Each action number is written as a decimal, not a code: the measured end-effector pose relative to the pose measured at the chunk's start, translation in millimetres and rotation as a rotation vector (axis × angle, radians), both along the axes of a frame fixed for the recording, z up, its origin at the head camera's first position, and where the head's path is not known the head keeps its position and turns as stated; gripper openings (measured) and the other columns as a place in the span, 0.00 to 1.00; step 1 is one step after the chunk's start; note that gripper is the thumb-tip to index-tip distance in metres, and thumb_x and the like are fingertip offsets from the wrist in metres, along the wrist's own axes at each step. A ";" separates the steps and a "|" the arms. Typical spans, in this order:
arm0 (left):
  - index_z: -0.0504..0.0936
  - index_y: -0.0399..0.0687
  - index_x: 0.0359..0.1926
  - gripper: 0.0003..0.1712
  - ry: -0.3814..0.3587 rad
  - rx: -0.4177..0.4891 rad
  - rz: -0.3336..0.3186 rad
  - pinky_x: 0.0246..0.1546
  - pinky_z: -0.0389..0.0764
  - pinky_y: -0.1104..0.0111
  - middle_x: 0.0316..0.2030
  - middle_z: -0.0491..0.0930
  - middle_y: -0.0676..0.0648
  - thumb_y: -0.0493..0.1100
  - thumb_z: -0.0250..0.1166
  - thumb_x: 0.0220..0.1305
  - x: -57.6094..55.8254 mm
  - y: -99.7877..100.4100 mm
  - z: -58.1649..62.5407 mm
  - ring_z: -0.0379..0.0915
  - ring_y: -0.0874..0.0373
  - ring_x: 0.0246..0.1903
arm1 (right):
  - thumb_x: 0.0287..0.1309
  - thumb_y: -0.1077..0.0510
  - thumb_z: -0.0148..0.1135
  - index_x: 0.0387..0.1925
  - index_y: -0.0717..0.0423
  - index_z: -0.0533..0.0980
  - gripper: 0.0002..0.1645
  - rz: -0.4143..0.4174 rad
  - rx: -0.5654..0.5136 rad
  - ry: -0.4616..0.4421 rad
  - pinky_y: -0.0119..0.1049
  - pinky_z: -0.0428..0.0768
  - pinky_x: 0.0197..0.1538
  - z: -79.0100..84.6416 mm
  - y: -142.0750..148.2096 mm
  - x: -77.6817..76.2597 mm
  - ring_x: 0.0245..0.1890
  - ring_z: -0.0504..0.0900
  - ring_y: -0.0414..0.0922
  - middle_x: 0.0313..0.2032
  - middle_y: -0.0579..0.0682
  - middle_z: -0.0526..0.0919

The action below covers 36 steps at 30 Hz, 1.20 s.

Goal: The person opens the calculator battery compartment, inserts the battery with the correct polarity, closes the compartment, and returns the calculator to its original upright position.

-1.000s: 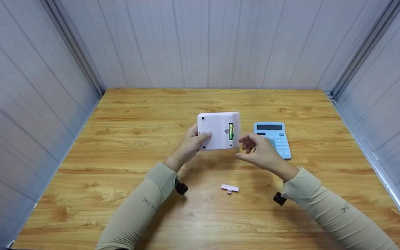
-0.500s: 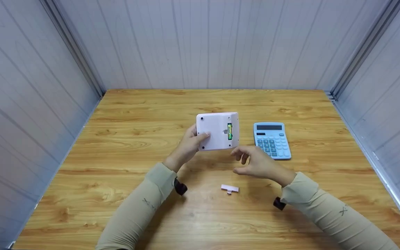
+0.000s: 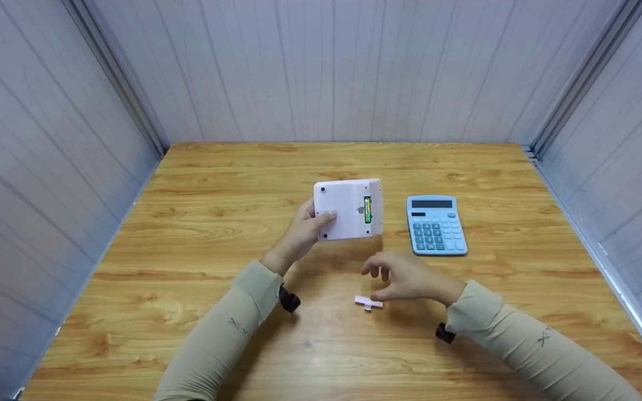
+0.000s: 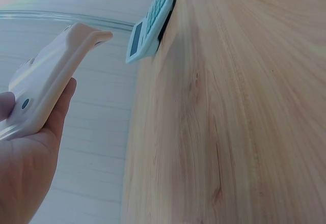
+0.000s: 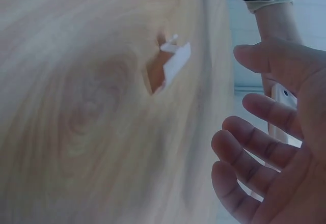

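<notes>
My left hand [image 3: 297, 234] grips a pale pink calculator [image 3: 343, 200] by its left side, thumb across the back, holding it above the table. Its back faces me, and in the uncovered compartment sits a green and gold battery [image 3: 368, 210]. The left wrist view shows the calculator [image 4: 46, 81] edge-on, with the palm under it. My right hand [image 3: 404, 277] hovers over the small pink battery cover [image 3: 368, 302], holding nothing. In the right wrist view its fingers [image 5: 244, 158] are loosely bent and apart from the cover [image 5: 175, 63], which lies on the wood.
A light blue calculator [image 3: 437, 225] lies face up on the wooden table [image 3: 215, 195], right of the pink one. Pale panel walls [image 3: 321, 67] enclose the table at the back and both sides.
My right hand has moved from beside the pink calculator down toward me, over the battery cover, uncovering the blue calculator. The left hand and pink calculator have shifted only slightly left.
</notes>
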State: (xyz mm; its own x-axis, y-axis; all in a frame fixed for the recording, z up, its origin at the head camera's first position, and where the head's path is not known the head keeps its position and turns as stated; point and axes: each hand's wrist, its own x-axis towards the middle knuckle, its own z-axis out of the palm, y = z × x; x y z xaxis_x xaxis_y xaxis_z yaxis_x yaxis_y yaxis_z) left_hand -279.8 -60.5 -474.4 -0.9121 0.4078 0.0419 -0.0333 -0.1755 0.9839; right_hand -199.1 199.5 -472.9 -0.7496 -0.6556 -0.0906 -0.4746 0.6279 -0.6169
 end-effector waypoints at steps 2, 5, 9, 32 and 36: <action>0.67 0.40 0.78 0.28 0.001 -0.001 0.002 0.63 0.85 0.43 0.70 0.78 0.32 0.33 0.53 0.81 0.0 0.2 0.0 0.80 0.37 0.67 | 0.57 0.54 0.81 0.56 0.59 0.84 0.28 0.004 0.011 -0.019 0.35 0.81 0.42 -2.2 -2.0 0.8 0.40 0.84 0.48 0.44 0.55 0.87; 0.67 0.40 0.78 0.28 0.000 0.003 0.001 0.63 0.85 0.43 0.70 0.78 0.32 0.32 0.53 0.81 -0.4 0.6 -0.1 0.80 0.37 0.67 | 0.56 0.52 0.82 0.55 0.57 0.85 0.27 0.013 0.033 -0.034 0.35 0.80 0.40 -5.1 -4.9 1.4 0.37 0.82 0.42 0.40 0.51 0.86; 0.67 0.40 0.78 0.28 -0.007 0.007 0.001 0.64 0.85 0.42 0.69 0.78 0.32 0.33 0.53 0.81 -0.3 0.9 0.2 0.80 0.37 0.67 | 0.57 0.49 0.83 0.53 0.54 0.86 0.25 0.034 0.067 -0.034 0.35 0.81 0.41 -8.6 -8.0 1.6 0.35 0.80 0.38 0.37 0.46 0.86; 0.66 0.40 0.78 0.28 -0.045 0.022 0.005 0.66 0.83 0.41 0.71 0.77 0.32 0.32 0.53 0.82 0.1 0.8 1.5 0.78 0.36 0.69 | 0.59 0.50 0.81 0.43 0.49 0.89 0.13 0.019 0.207 -0.068 0.37 0.79 0.38 -18.1 -23.6 9.4 0.33 0.78 0.39 0.32 0.38 0.83; 0.67 0.40 0.78 0.28 -0.041 0.015 0.006 0.66 0.82 0.40 0.71 0.77 0.32 0.33 0.53 0.82 0.1 0.2 2.1 0.78 0.36 0.69 | 0.59 0.51 0.80 0.42 0.49 0.89 0.11 0.008 0.209 -0.064 0.37 0.78 0.37 -19.5 -24.9 10.1 0.32 0.78 0.39 0.31 0.38 0.83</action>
State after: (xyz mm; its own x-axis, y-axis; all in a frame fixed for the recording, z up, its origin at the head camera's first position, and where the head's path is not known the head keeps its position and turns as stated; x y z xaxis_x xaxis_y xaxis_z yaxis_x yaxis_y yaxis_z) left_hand -279.7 -60.3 -472.3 -0.9155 0.4022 0.0104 -0.0723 -0.1901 0.9791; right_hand -189.0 174.5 -492.4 -0.7327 -0.6236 -0.2724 -0.4443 0.7416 -0.5027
